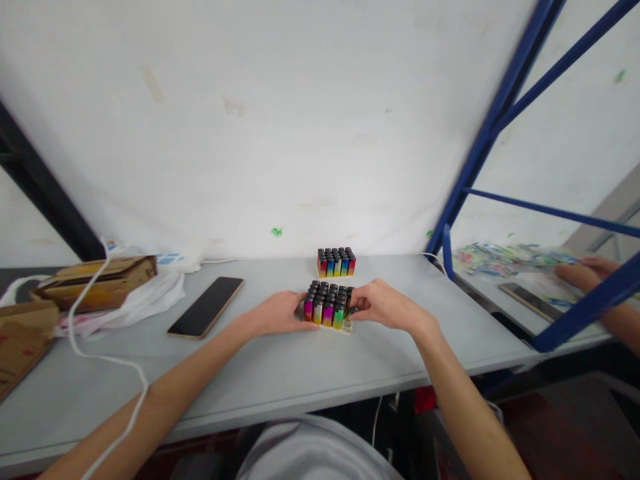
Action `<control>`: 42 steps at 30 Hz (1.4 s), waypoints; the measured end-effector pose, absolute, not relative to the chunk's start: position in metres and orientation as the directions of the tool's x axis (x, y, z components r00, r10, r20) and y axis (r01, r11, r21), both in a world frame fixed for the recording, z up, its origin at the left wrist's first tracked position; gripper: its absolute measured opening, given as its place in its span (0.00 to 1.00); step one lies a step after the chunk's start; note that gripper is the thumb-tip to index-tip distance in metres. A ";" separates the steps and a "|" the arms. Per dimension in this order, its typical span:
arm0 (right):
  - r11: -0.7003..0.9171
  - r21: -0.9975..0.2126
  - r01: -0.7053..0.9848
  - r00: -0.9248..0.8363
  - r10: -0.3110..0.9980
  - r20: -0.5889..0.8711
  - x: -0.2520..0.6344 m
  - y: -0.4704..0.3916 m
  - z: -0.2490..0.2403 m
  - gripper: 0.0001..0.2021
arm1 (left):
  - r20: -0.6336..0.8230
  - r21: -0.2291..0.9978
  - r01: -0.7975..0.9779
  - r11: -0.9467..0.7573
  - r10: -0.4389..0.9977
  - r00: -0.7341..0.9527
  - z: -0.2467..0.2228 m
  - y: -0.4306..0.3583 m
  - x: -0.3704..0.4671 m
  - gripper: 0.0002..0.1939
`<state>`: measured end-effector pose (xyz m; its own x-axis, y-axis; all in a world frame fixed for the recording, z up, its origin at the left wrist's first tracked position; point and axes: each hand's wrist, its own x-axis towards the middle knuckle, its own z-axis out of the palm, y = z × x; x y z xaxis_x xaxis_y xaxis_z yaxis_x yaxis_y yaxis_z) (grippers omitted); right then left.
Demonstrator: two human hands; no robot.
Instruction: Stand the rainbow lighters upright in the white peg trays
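Observation:
A pale tray (327, 328) of upright lighters (328, 312) with black tops and bright coloured bodies stands on the grey table in front of me. Around its left side curves my left hand (284, 313), thumb along the front edge and fingers against the outer lighters. My right hand (375, 303) is at the right side, its fingers pinched on a lighter (354, 310) whose dark top shows; the rest of it is mostly hidden. Below those fingers, the tray's front right corner slot (347, 327) shows bare. A second block of lighters (337, 263) stands behind, near the wall.
A dark phone (207, 307) lies to the left. Beyond it are a cardboard box (95, 280), white plastic wrap (155, 297) and a white cable (113, 359). A blue metal frame (473, 160) rises on the right. Past it, another person's hand (580, 273) is near colourful packets.

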<state>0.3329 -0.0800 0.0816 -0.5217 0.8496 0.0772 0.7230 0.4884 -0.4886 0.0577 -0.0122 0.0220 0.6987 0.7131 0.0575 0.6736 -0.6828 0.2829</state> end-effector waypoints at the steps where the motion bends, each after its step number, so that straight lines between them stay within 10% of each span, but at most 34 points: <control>1: 0.487 -0.504 0.713 -0.527 0.847 0.073 0.333 -0.080 0.081 0.04 | 0.058 0.281 0.673 -0.684 0.712 0.700 0.022 -0.012 0.057 0.30; 14: 0.206 -0.271 0.940 -0.224 0.974 -0.038 0.324 -0.076 0.077 0.20 | 0.029 0.256 0.693 -0.674 0.722 0.691 0.023 -0.012 0.057 0.30; 22: 0.263 -0.474 0.840 -0.416 0.874 -0.251 0.349 -0.061 0.060 0.12 | 0.048 0.210 0.699 -0.683 0.722 0.691 0.019 -0.012 0.057 0.29; 35: 0.284 -0.330 0.900 -0.326 0.942 -0.081 0.375 -0.038 0.046 0.07 | 0.064 0.129 0.828 -0.546 0.838 0.542 0.020 -0.003 0.098 0.36; 42: 0.366 -0.371 0.853 -0.339 0.931 0.139 0.391 -0.008 0.011 0.32 | 0.027 0.133 0.895 -0.425 0.904 0.426 0.022 0.010 0.121 0.35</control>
